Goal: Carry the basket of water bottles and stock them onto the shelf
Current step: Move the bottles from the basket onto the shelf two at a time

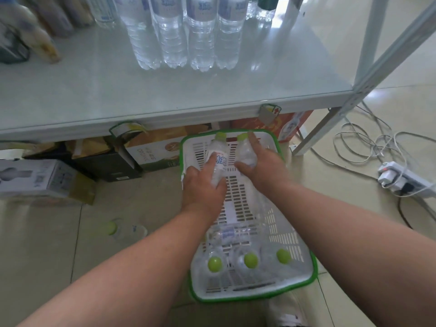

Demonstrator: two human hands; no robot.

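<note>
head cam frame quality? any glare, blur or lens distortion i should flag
Head view: glare streaks on the glossy shelf, which mirrors the clear bottles standing on it; wide-angle bowing bends the shelf edge and the upright post; packages at far left are smeared and soft; both hands, left hand and right hand, and the basket are sharp; soft, even light, faint shadows.

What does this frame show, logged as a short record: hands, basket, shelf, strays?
left hand: grips a lying bottle in the basket
right hand: grips a second bottle beside it
basket: white, green rim, on the floor by the shelf; three green-capped bottles at near end
shelf: row of clear bottles standing at back
stray bottle: lying on floor left of basket
</note>
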